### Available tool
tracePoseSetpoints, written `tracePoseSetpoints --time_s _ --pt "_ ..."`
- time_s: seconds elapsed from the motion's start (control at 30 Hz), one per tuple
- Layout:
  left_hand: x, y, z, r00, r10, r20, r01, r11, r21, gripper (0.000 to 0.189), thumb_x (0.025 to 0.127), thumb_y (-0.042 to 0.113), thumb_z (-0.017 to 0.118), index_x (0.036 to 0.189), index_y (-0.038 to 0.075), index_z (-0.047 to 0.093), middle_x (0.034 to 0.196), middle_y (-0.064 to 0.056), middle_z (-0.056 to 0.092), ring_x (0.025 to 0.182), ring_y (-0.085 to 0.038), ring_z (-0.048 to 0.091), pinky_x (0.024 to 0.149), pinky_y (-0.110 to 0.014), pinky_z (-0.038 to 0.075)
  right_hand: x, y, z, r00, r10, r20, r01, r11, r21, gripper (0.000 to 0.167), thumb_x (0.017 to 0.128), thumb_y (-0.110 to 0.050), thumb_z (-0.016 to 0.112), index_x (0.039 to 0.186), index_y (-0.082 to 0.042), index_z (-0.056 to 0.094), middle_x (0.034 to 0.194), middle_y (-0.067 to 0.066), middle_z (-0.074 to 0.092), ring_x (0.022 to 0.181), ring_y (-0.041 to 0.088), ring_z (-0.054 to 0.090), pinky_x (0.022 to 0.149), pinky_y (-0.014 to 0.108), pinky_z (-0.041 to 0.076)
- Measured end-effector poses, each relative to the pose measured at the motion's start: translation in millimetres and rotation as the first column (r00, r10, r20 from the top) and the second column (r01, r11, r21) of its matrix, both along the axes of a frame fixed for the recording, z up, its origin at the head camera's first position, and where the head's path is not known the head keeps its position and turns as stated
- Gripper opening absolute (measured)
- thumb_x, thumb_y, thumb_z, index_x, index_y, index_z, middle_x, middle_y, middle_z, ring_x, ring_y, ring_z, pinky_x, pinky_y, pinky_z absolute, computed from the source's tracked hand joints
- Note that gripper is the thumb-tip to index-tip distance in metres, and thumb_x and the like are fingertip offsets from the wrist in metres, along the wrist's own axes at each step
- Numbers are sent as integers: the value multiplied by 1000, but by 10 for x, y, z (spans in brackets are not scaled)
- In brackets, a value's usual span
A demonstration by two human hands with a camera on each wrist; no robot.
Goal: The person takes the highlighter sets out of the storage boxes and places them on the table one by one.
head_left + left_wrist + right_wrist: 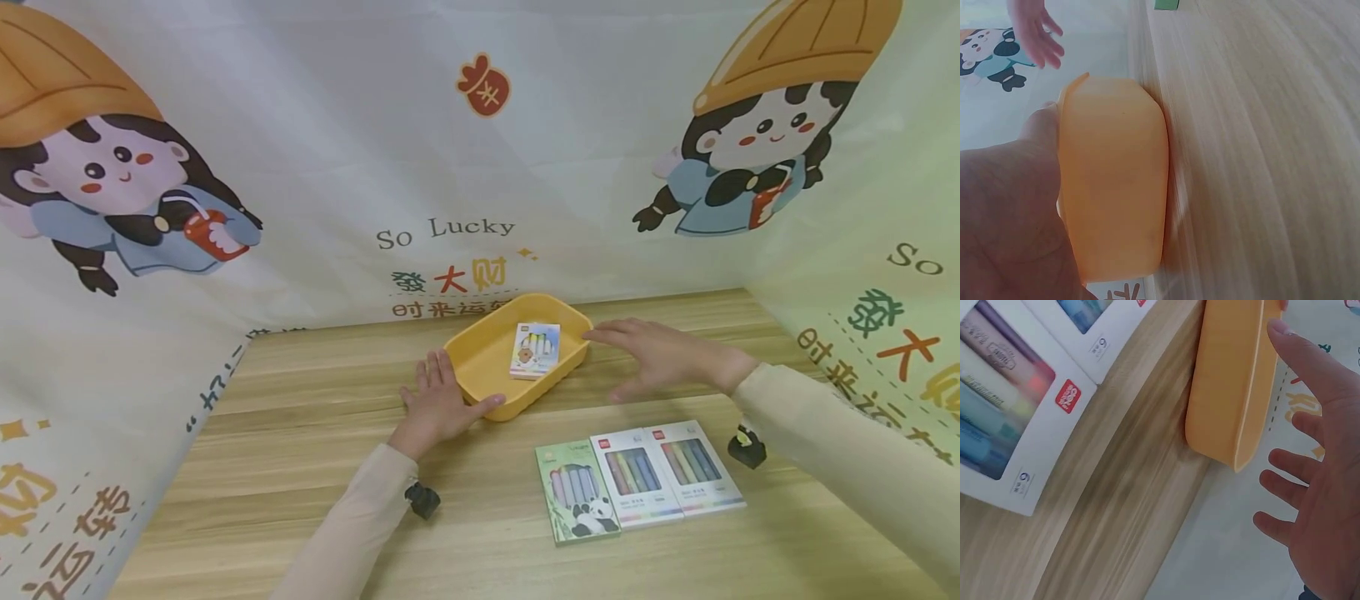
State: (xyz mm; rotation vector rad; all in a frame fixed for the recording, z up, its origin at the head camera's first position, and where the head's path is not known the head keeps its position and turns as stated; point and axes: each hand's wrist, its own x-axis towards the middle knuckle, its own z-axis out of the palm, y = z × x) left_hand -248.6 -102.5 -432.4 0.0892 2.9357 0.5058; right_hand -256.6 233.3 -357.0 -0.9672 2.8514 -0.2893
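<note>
A yellow plastic basket [480, 354] stands toward the back of the table, with a small white box of colored pens [536, 350] lying inside it. My left hand [438, 408] is spread against the basket's left end, its thumb at the front rim. In the left wrist view, the basket's outer wall [1116, 181] is beside that hand. At the right end, my right hand [660, 354] has its fingers extended, with a fingertip at the rim. The right wrist view shows the same hand [1329, 462] with spread fingers and nothing held.
In front of the basket lie a green panda-print pen box [577, 492] and two white windowed pen boxes, one in the middle [637, 479] and one on the right [697, 467]. A printed cloth [337, 167] hangs behind and beside the wooden table [300, 458].
</note>
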Motion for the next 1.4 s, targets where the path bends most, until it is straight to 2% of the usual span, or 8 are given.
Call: tracePoseSetpoints --time_s 0.2,0.4,0.67,1.03,1.4 --pt "-8 -4 -28 1000 2 -11 -2 1000 9 131 77 88 45 157 1 -11 166 -20 -12 155 -42 -5 116 -74 6 -128 -97 -9 1000 15 -14 -15 1000 4 93 79 -56 75 154 -16 36 158 20 37 144 45 37 114 65 30" --pt "7 -13 -16 1000 2 -10 -2 1000 10 129 79 85 48 157 1 -12 166 -20 -13 154 -42 -7 115 -75 6 -222 -223 28 1000 -4 14 5 1000 -13 94 79 -55 75 155 -21 33 160 19 34 144 45 36 115 64 30" --pt "14 -20 -1 1000 1 1 -1 1000 2 129 79 85 48 157 0 -12 166 -20 -14 154 -43 -8 115 -75 7 -394 -418 27 1000 9 -11 -9 1000 -10 90 80 -50 75 154 -15 36 158 19 37 145 43 36 116 61 31" --pt "-1 -7 -24 1000 -4 -13 4 1000 0 130 78 87 47 157 0 -10 166 -21 -11 155 -43 -5 115 -75 7 -508 -549 3 997 -57 56 58 998 -17 90 82 -52 73 155 -17 34 160 16 34 148 41 32 118 61 28" --pt "-5 -3 -13 1000 -7 -7 7 1000 3 130 78 87 46 157 0 -11 166 -21 -13 155 -43 -5 115 -76 7 -623 -681 -45 993 -88 72 89 996 -16 90 83 -52 73 155 -18 33 161 16 33 148 41 32 118 60 28"
